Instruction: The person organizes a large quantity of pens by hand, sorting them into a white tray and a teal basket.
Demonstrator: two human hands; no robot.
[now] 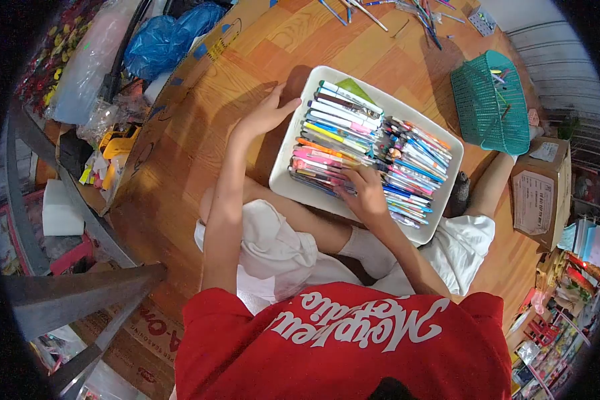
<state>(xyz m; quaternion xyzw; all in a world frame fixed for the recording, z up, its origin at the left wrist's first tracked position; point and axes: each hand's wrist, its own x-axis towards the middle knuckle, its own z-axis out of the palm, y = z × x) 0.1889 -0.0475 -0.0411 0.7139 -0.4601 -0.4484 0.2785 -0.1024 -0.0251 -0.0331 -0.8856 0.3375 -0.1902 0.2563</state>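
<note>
A white tray [281, 175] lies tilted across my lap, full of pens and markers in two rows. The left row holds capped markers [350, 100] on top and yellow, orange and pink pens [320, 157] lower down. More pens [420, 157] fill the right row. A green flat piece [355, 89] shows at the tray's far end. My left hand [268, 115] is at the tray's left rim, thumb and fingers apart, holding nothing. My right hand [365, 193] reaches over the near edge, its fingers curled down among the pens; what they grip is hidden.
A teal mesh basket [477, 100] with a few pens stands to the right, beside a cardboard box [540, 193]. Loose pens [427, 20] lie on the wooden floor [260, 47] at the far side. A metal frame [80, 293] and a blue plastic bag [160, 43] are on the left.
</note>
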